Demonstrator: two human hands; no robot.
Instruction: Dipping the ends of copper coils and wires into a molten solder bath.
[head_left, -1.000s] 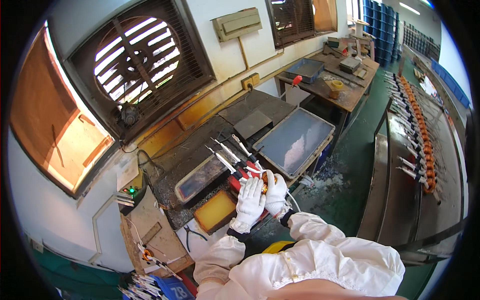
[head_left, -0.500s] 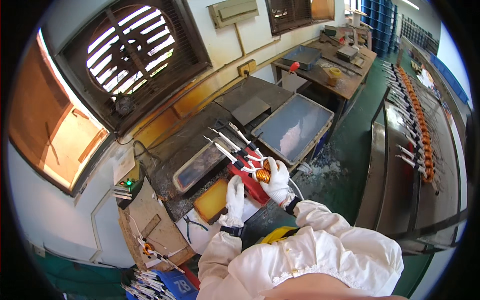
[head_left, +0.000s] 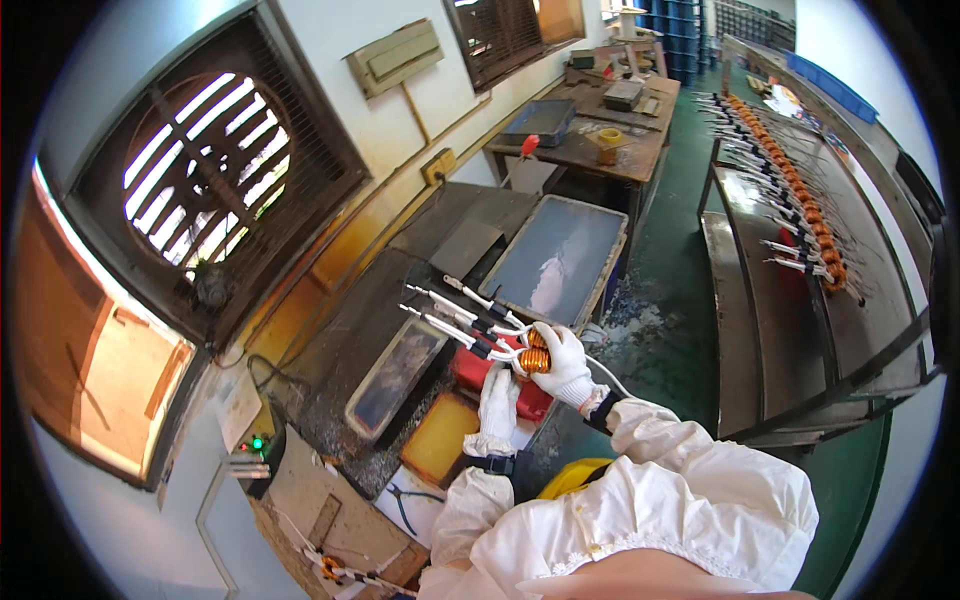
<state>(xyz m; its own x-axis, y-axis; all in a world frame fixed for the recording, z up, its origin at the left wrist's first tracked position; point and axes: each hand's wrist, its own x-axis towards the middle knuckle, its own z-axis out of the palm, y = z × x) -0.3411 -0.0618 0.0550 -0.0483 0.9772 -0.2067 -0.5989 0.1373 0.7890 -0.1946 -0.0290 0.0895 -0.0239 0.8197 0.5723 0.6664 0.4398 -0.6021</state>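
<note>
In my right hand (head_left: 566, 368), gloved in white, I grip a pair of copper-wound coils (head_left: 536, 352). White-sleeved leads (head_left: 455, 315) with black bands run from the coils to the upper left, their tips bare or silvery. Just below the coils is my left hand (head_left: 497, 402), also gloved, its fingers stretched upward and close to the lower coil; whether they touch it I cannot tell. Behind and under the hands lies a red object (head_left: 480, 371), partly covered. A yellow-filled tray (head_left: 440, 438) sits left of my left hand.
A long narrow metal-rimmed trough (head_left: 395, 378) and a large grey tray (head_left: 556, 262) stand on the dark bench. Pliers (head_left: 404, 507) lie near the bench's front. On a rack at right is a long row of similar coils (head_left: 790, 185). A wall fan (head_left: 210, 165) is at left.
The whole view has swung to the right, so the bench and wall appear further left. My left hand has come closer to the coils, which my right hand still holds.
</note>
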